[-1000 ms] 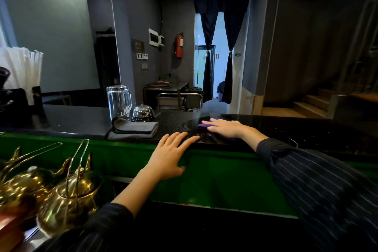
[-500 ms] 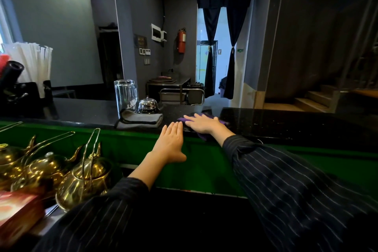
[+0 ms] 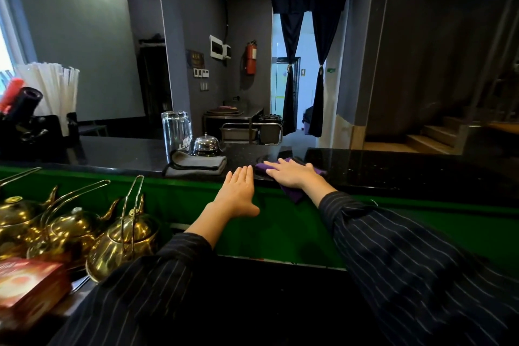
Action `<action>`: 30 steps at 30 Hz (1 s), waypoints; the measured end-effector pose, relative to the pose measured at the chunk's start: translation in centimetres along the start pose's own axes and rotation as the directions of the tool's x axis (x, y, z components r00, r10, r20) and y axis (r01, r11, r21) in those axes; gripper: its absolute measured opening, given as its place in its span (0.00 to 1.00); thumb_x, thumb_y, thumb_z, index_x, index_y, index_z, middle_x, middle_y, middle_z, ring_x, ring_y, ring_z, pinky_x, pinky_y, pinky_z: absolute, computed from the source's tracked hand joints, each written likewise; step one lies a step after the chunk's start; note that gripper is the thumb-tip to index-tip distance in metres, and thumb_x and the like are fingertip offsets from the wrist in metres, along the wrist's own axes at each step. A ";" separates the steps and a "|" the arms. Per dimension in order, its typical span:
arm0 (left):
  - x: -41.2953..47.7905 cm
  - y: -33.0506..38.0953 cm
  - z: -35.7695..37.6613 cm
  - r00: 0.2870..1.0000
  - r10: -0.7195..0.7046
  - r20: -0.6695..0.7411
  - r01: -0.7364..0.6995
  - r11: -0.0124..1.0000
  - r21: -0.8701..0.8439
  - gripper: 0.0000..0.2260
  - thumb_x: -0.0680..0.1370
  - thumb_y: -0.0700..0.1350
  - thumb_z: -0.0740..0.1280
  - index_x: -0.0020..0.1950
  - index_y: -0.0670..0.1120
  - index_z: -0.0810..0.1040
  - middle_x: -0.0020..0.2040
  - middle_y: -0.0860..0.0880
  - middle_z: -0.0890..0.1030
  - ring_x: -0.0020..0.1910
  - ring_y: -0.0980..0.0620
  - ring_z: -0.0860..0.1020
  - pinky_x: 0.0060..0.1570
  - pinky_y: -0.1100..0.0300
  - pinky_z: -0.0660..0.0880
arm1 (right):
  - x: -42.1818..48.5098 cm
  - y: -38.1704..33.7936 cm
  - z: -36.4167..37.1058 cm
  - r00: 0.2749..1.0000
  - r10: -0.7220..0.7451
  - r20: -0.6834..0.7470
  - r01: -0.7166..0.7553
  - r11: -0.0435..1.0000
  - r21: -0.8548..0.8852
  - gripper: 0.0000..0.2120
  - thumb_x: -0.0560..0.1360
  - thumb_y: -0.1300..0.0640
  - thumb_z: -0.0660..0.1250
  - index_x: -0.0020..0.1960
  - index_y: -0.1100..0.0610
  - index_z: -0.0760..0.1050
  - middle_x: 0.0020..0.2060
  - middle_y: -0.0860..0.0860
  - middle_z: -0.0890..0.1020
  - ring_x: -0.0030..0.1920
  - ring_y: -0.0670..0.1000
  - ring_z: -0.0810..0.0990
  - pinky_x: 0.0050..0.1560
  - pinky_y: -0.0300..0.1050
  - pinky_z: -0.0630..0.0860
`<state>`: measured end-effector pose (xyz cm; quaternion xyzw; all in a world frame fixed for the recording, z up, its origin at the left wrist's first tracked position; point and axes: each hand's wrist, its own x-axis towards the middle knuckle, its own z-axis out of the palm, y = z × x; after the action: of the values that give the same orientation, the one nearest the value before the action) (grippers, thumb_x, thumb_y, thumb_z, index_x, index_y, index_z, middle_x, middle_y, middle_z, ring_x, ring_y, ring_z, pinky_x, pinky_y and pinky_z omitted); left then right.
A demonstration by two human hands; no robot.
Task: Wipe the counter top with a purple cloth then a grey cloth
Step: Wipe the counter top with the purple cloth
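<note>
The black speckled counter top (image 3: 393, 168) runs across the view above a green front panel. My right hand (image 3: 290, 174) lies flat on the purple cloth (image 3: 293, 194) at the counter's near edge, and one corner of the cloth hangs over the green panel. My left hand (image 3: 238, 191) rests flat with fingers together against the counter's edge, just left of the cloth, holding nothing. A folded grey cloth (image 3: 196, 166) lies on the counter further left.
Behind the grey cloth stand a chrome service bell (image 3: 206, 144) and an upturned glass mug (image 3: 177, 132). Brass teapots (image 3: 123, 236) and a red box (image 3: 28, 281) sit at the lower left. A black holder with straws (image 3: 33, 118) is far left.
My right hand has slid the purple cloth left and back toward the counter's near edge. My left hand's fingers have come together against the edge. The view has shifted slightly.
</note>
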<state>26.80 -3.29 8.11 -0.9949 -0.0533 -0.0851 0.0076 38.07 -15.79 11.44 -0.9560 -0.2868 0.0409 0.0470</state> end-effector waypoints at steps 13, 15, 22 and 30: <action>1.2 -0.2 -1.3 0.998 -0.040 0.046 0.045 0.994 -0.097 0.43 0.72 0.51 0.69 0.77 0.39 0.47 0.78 0.41 0.52 0.77 0.44 0.50 0.74 0.48 0.49 | -6.5 2.7 1.2 0.967 -0.176 -0.185 0.170 0.984 -0.047 0.24 0.82 0.42 0.51 0.77 0.37 0.51 0.78 0.44 0.56 0.79 0.50 0.53 0.74 0.64 0.49; 1.1 0.2 -1.3 0.997 -0.061 0.051 0.065 0.995 -0.071 0.42 0.72 0.52 0.68 0.77 0.39 0.48 0.78 0.41 0.52 0.78 0.44 0.50 0.74 0.45 0.47 | -7.6 5.1 0.3 0.981 -0.095 -0.167 0.096 0.995 -0.007 0.24 0.82 0.41 0.49 0.77 0.38 0.53 0.78 0.44 0.56 0.79 0.49 0.53 0.74 0.64 0.49; 1.1 5.2 -0.2 0.999 -0.005 -0.034 0.005 1.000 0.011 0.46 0.71 0.60 0.66 0.78 0.43 0.45 0.78 0.40 0.45 0.77 0.42 0.41 0.70 0.34 0.39 | -9.7 13.5 -1.7 0.975 0.202 -0.090 -0.199 0.979 0.041 0.25 0.82 0.42 0.45 0.78 0.41 0.50 0.79 0.47 0.53 0.79 0.53 0.50 0.73 0.64 0.46; 4.1 16.7 -0.7 0.975 0.222 -0.006 -0.221 0.968 -0.118 0.33 0.79 0.63 0.48 0.78 0.45 0.53 0.78 0.43 0.55 0.78 0.45 0.49 0.72 0.40 0.39 | -9.8 17.4 -1.8 0.954 0.292 -0.072 -0.289 0.956 0.046 0.25 0.82 0.41 0.44 0.78 0.40 0.49 0.80 0.48 0.51 0.79 0.53 0.48 0.74 0.64 0.44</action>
<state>32.54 -19.48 9.37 -0.9937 0.0632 -0.0830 -0.0417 39.61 -35.75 11.77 -0.9876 -0.1405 0.0151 0.0683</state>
